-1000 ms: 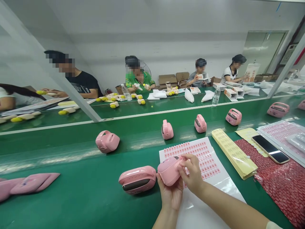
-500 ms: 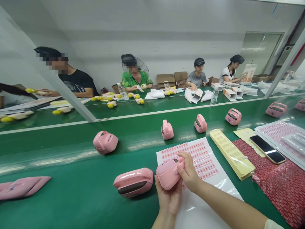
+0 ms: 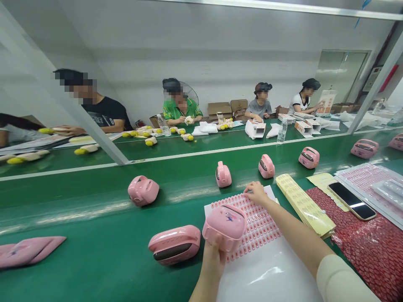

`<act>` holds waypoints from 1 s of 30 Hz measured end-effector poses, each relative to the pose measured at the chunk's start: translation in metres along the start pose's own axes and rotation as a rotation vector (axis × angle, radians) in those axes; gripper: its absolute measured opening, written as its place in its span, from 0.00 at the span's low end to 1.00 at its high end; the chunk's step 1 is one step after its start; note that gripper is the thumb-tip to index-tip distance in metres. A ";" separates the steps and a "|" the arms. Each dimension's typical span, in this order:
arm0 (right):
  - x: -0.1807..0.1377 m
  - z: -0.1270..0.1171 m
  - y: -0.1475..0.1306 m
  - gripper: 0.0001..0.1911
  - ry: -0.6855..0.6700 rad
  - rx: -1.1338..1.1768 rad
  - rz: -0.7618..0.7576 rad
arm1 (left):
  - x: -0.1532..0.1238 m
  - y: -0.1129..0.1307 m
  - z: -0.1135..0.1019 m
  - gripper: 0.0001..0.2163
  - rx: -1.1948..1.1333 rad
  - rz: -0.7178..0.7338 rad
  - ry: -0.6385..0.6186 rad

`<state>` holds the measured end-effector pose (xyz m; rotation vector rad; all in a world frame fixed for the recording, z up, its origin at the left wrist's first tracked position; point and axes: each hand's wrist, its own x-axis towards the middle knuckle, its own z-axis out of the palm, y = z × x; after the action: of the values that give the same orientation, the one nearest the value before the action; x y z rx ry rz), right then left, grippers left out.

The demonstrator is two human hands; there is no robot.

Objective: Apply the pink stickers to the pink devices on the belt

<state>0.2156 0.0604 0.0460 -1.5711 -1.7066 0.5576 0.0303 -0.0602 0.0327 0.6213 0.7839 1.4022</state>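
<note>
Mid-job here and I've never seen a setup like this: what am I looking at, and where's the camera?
There's no machine arm: these are a person's bare hands, seen by one head-worn camera looking forward and down. The left hand holds a pink case. The right hand has its fingertips at the upper rows of a sheet of small red-and-pink pieces; whether it grips one is unclear. On the green surface lie another pink case, yellow strips, a phone and red wrap. More pink cases stand farther off.
</note>
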 end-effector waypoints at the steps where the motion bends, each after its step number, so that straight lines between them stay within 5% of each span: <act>1: -0.001 0.000 -0.001 0.04 0.007 0.026 -0.002 | -0.002 0.001 0.004 0.38 0.121 0.077 0.004; 5: -0.020 -0.014 -0.023 0.05 0.008 0.179 -0.019 | -0.012 0.003 0.013 0.44 0.560 0.287 -0.032; 9: -0.058 -0.036 -0.062 0.09 -0.244 0.557 -0.081 | -0.015 -0.004 0.008 0.42 0.846 0.348 -0.143; 11: -0.075 -0.043 -0.078 0.08 -0.310 0.560 -0.119 | -0.014 -0.008 0.003 0.42 0.938 0.337 -0.197; 23: -0.099 -0.039 -0.079 0.07 -0.280 0.444 -0.163 | -0.011 -0.017 -0.011 0.42 1.014 0.439 -0.286; 30: -0.106 -0.032 -0.065 0.07 -0.180 0.345 -0.397 | -0.013 -0.019 -0.008 0.42 0.971 0.423 -0.281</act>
<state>0.1950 -0.0580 0.0912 -0.9325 -1.8732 0.7547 0.0359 -0.0758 0.0146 1.7762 1.1334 1.1965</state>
